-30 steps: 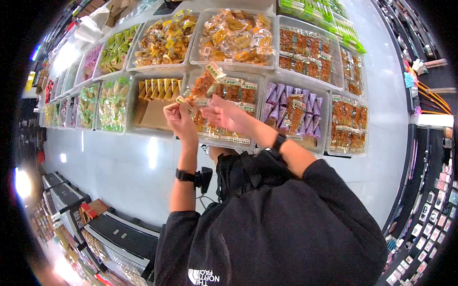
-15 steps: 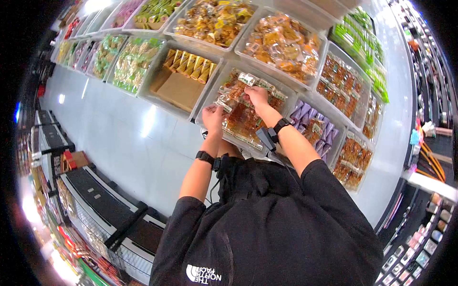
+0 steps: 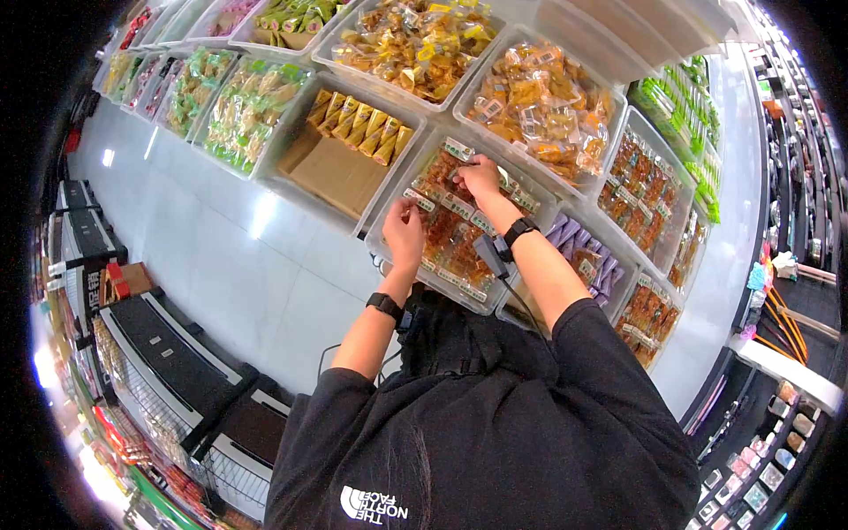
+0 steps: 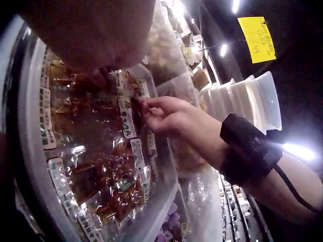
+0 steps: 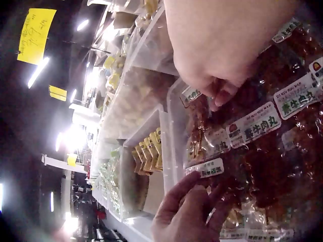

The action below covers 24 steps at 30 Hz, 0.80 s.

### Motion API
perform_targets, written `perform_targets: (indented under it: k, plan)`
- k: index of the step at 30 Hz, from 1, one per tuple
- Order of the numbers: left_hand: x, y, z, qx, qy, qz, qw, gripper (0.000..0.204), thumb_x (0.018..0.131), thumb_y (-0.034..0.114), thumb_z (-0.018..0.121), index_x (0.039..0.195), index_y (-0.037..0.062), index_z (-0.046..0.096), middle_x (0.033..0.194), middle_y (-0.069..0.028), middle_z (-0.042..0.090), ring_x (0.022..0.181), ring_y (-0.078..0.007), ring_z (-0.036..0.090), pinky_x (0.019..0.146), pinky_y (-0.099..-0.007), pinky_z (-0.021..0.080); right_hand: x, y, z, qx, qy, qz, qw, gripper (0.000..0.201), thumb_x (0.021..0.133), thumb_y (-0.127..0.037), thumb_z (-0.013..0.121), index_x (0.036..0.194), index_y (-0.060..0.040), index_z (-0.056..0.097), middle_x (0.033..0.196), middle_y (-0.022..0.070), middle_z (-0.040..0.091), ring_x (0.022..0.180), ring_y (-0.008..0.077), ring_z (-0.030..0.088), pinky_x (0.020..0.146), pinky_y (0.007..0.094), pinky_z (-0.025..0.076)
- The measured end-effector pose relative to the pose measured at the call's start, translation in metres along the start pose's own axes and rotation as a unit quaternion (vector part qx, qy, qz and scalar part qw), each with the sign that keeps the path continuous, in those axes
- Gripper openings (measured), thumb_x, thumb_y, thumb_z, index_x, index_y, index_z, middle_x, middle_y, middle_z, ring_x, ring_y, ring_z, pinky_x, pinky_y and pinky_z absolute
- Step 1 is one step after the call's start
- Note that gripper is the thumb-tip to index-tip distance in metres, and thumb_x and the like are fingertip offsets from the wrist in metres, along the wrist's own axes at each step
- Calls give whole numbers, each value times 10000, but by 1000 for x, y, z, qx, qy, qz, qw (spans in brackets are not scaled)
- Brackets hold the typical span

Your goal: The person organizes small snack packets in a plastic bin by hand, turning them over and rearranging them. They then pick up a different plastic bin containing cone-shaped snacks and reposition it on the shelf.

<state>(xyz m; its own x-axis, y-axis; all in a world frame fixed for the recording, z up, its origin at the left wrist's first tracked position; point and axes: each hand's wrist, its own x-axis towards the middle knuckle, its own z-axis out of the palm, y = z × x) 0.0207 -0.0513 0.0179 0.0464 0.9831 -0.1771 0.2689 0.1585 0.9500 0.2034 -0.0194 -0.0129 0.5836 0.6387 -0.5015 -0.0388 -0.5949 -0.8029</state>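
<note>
A clear plastic packet of reddish-brown snacks point(image 3: 435, 179) with white labels at its ends lies on top of similar packets in a translucent bin point(image 3: 477, 303). My left hand point(image 3: 404, 237) pinches its near labelled end, as the right wrist view shows, with the fingertips at the label point(image 5: 204, 169). Farther along, my right hand point(image 3: 481, 179) has its fingers curled and pinches the packet's other end. From the left wrist view, the right fingertips sit right at a white label point(image 4: 127, 118). My left hand partly covers the packets there.
Left of this bin, another holds yellow cone-shaped packs point(image 3: 358, 128) over a cardboard sheet point(image 3: 327, 177). Purple packs point(image 3: 587, 252) are in the bin to the right. Behind stand bins of bagged orange snacks point(image 3: 543, 106) and stacked translucent bins point(image 3: 640, 35).
A second ago the packet was raised above the bin, gripped by the left hand beside the loose right hand. It was lowered onto the other packets, and both hands have stayed at it since.
</note>
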Motion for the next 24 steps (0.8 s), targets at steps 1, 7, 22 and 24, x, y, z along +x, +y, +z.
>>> perform_targets:
  k: [1, 7, 22, 24]
  plan:
    - [-2, 4, -1, 30, -3, 30, 999, 208, 829, 46, 516, 1001, -1, 624, 878, -109, 645, 723, -151, 623, 617, -281, 499, -4, -3, 0, 2, 4, 5, 1000, 250, 765, -24, 582, 1001, 40, 527, 734, 113, 639, 640, 172, 659, 486, 288, 485]
    - [9, -14, -3, 5, -49, 16, 999, 240, 847, 30, 455, 1033, -25, 597, 946, -135, 641, 778, -171, 630, 587, -287, 518, -29, -17, -4, 111, -30, 40, 993, 373, 798, -55, 575, 1133, 35, 439, 884, 123, 601, 649, 184, 645, 508, 282, 484]
    - [-7, -2, -2, 210, -82, 210, 951, 296, 828, 26, 489, 1114, 26, 566, 938, -142, 500, 780, -277, 523, 714, -375, 440, -187, 122, -215, 162, 210, -23, 964, 212, 825, -134, 595, 1001, -14, 585, 851, 60, 635, 703, 125, 606, 587, 254, 453]
    - [-6, -6, 0, 239, -85, 211, 944, 307, 826, 18, 485, 1123, 27, 561, 944, -147, 500, 785, -288, 521, 716, -390, 439, -196, 161, -238, 148, 270, -16, 951, 235, 813, -155, 611, 986, 2, 589, 828, 66, 630, 705, 148, 605, 595, 268, 468]
